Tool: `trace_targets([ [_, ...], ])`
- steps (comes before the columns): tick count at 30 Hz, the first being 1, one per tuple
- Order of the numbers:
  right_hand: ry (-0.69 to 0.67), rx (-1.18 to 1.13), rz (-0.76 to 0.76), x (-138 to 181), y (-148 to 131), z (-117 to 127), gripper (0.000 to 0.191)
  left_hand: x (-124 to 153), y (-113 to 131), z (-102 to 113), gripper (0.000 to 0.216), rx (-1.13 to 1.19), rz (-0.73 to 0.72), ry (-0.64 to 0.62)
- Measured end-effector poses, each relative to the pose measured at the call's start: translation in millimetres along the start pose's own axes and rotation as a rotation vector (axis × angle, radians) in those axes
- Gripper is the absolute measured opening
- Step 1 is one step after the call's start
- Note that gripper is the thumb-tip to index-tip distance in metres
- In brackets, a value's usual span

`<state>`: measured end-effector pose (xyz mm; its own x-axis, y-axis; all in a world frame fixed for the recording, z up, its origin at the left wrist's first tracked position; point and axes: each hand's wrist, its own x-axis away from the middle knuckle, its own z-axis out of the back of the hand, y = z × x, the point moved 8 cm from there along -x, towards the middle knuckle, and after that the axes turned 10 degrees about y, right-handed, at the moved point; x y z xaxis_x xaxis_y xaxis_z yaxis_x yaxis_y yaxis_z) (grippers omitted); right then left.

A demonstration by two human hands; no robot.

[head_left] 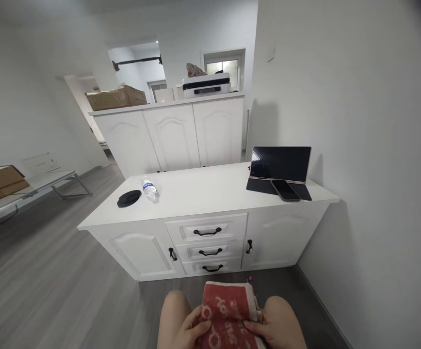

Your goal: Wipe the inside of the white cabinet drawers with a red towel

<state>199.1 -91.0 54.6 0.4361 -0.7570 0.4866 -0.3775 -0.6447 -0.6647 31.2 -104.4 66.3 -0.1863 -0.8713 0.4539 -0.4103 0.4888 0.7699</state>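
Note:
At the bottom edge, my left hand (190, 329) and my right hand (268, 329) both grip a folded red towel (227, 310) with a pale pattern and a light border. Each hand pinches one side of it, thumbs on top. The towel is held low, in front of a white sideboard (203, 194) with three black-handled drawers (207, 232) in its middle.
On the sideboard lie a black round disc (129, 198), a small water bottle (149, 188) on its side, a propped tablet (280, 164) and a phone (285, 190). Behind it stands a taller white cabinet (174, 135) with a cardboard box (116, 98) and a printer (206, 85). A low table (50, 182) stands left.

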Motion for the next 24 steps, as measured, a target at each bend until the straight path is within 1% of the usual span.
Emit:
trace_targets([
  [2, 0.048, 0.035, 0.038, 4, -3, -1, 0.036, 6, 5, -5, 0.041, 0.044, 0.043, -0.045],
  [4, 0.084, 0.075, 0.082, 7, -7, -4, 0.031, 10, 8, -7, 0.039, 0.070, 0.074, -0.060],
  [6, 0.075, 0.109, 0.100, 10, -10, -11, 0.026, 13, 11, -6, 0.034, 0.108, 0.071, -0.059],
  [9, 0.022, 0.108, 0.059, 14, -10, -24, 0.024, 15, 13, -2, 0.029, 0.198, 0.043, -0.061],
  [11, 0.004, 0.075, 0.043, 18, -12, -33, 0.029, 18, 13, 1, 0.033, 0.226, 0.027, -0.062],
  [13, 0.026, 0.031, 0.017, 21, -12, -39, 0.037, 23, 12, 3, 0.038, 0.189, 0.014, -0.066],
  [14, 0.043, 0.011, -0.019, 22, -10, -41, 0.038, 25, 10, 3, 0.040, 0.151, 0.018, -0.072],
  [17, 0.080, -0.069, -0.144, 25, 3, -44, 0.032, 27, 5, 9, 0.041, 0.029, 0.034, -0.065],
  [18, 0.097, -0.096, -0.156, 24, 7, -42, 0.030, 24, 6, 14, 0.041, -0.012, 0.029, -0.042],
  [20, 0.145, -0.140, -0.142, 22, 13, -34, 0.031, 12, 13, 26, 0.041, -0.097, -0.004, 0.047],
  [22, 0.192, -0.159, -0.139, 19, 19, -23, 0.036, -10, 30, 40, 0.042, -0.160, -0.061, 0.186],
  [24, 0.241, -0.149, -0.142, 19, 24, -11, 0.040, -39, 53, 48, 0.039, -0.075, -0.100, 0.295],
])
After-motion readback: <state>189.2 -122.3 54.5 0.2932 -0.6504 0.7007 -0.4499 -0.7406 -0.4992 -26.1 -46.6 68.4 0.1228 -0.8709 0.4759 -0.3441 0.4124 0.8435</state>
